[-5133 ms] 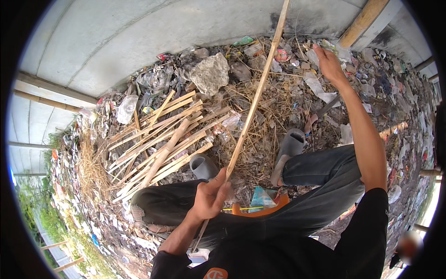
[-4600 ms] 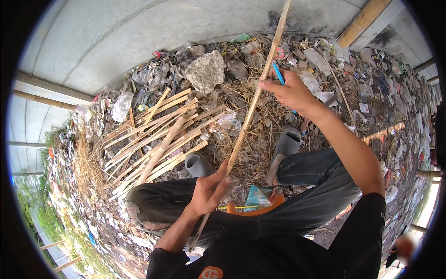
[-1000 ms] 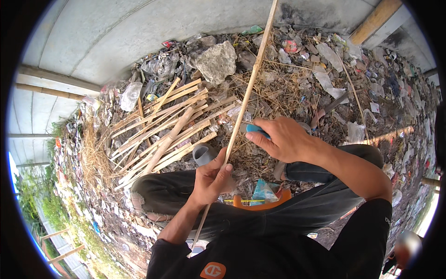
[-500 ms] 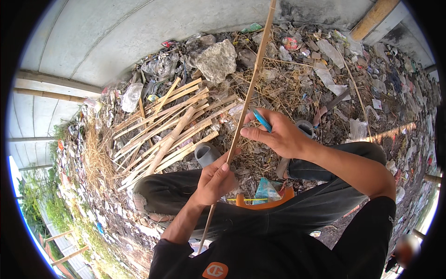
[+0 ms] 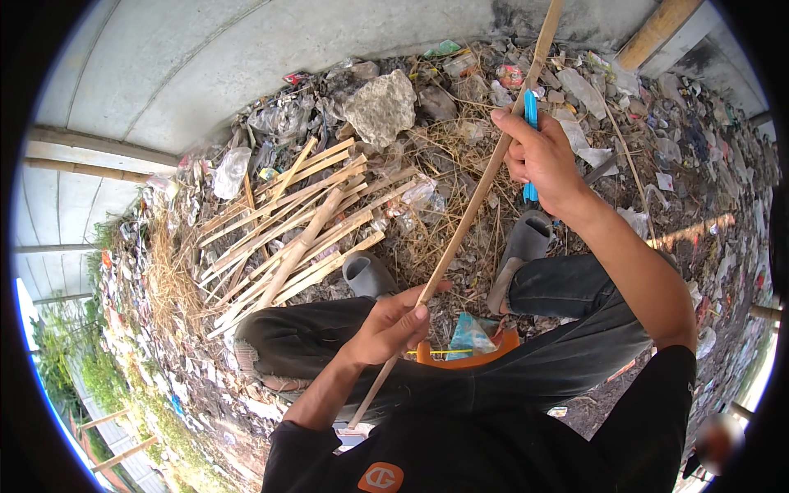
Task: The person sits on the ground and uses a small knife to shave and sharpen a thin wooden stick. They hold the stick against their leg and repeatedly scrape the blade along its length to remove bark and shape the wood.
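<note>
A long, thin wooden strip (image 5: 467,220) slants across the view, its far end up by the wall and its near end down by my lap. My left hand (image 5: 388,330) is closed round its lower part, the thumb resting on top. Further up, my right hand (image 5: 549,164) grips a slim blue tool that looks like a utility knife (image 5: 531,107). That hand's thumb lies against the strip, and the tool sits at the strip's right side. The blade does not show clearly.
Split wooden strips (image 5: 300,246) lie piled on the littered ground to the left. A large grey stone (image 5: 380,107) rests near the concrete wall (image 5: 197,74). Between my legs are an orange object (image 5: 472,359) and grey shoes (image 5: 526,238). Dry straw (image 5: 171,267) lies further left.
My right hand has moved up and away along the strip with the blue utility knife, now held more upright. The strip's far end has swung right, and my left hand has shifted slightly right.
</note>
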`<state>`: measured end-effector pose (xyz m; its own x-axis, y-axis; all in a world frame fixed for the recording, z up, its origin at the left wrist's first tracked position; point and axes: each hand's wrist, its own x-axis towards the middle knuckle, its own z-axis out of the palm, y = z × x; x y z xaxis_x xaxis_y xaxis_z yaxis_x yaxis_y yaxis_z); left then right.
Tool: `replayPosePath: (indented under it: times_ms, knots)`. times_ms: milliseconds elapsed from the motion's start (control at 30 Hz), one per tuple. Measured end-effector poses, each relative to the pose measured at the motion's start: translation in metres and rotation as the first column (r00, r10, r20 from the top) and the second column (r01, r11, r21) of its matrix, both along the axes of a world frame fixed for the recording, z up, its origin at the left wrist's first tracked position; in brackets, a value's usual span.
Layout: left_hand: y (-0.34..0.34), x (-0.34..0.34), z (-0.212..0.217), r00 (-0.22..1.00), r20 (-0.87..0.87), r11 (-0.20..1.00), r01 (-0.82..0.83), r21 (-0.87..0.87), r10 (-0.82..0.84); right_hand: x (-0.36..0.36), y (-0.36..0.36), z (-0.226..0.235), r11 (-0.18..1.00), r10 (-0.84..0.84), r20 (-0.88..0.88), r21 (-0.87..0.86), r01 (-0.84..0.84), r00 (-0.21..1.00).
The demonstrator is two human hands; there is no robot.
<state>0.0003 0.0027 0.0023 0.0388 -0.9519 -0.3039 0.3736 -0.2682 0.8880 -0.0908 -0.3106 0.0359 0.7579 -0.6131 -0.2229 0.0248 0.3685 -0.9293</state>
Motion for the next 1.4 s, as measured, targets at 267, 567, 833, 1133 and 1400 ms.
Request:
replayPosePath:
  times_ms: [267, 567, 833, 1133, 1400]
  knots:
    - [-0.003, 0.003, -0.009, 0.950, 0.048, 0.948, -0.311, 0.065, 0.308, -0.019, 0.067, -0.017, 0.585, 0.341, -0.346, -0.649, -0.486, 0.874]
    - [-0.002, -0.005, -0.017, 0.923, 0.219, 0.944, -0.329, 0.025, 0.316, -0.022, 0.111, -0.033, 0.377, 0.489, -0.522, -0.596, -0.709, 0.699]
    - [0.012, -0.008, -0.012, 0.957, 0.133, 0.958, -0.272, 0.091, 0.259, -0.003, 0.047, -0.026, 0.507, 0.332, -0.560, -0.573, -0.644, 0.759]
    - [0.000, -0.004, -0.023, 0.947, 0.091, 0.946, -0.315, 0.079, 0.308, -0.024, 0.108, -0.036, 0.387, 0.527, -0.521, -0.555, -0.736, 0.671]
    - [0.006, -0.006, -0.020, 0.947, 0.076, 0.940, -0.320, 0.120, 0.313, -0.005, 0.047, -0.046, 0.463, 0.380, -0.595, -0.541, -0.702, 0.709]
